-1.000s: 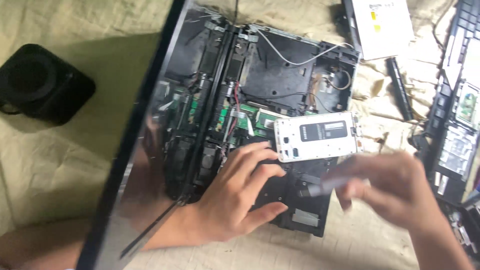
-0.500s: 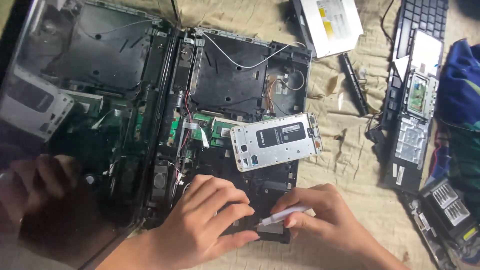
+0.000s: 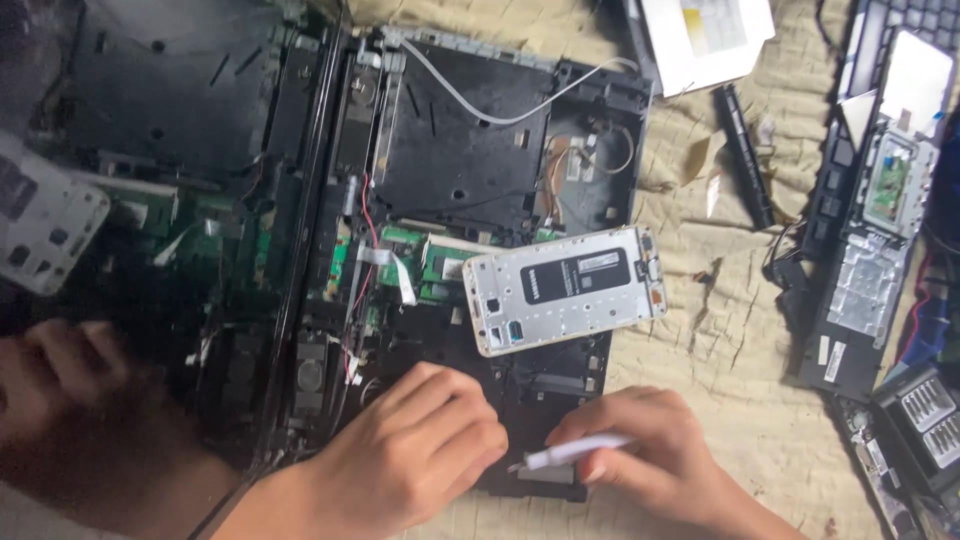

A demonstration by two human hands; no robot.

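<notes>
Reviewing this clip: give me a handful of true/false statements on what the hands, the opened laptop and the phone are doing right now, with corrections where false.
1. The right hand holds a slim white tool. True.
2. The white phone lies on the cloth, away from the opened laptop. False: it rests on the laptop's exposed base, over the green circuit board.
3. The left hand rests on the laptop's lower part. True.
4. The left hand grips the phone. False: the phone lies apart, above both hands.
5. A white cable runs across the laptop's dark inner plate. True.
6. The laptop sits on a bare wooden table. False: it lies on a beige cloth.
</notes>
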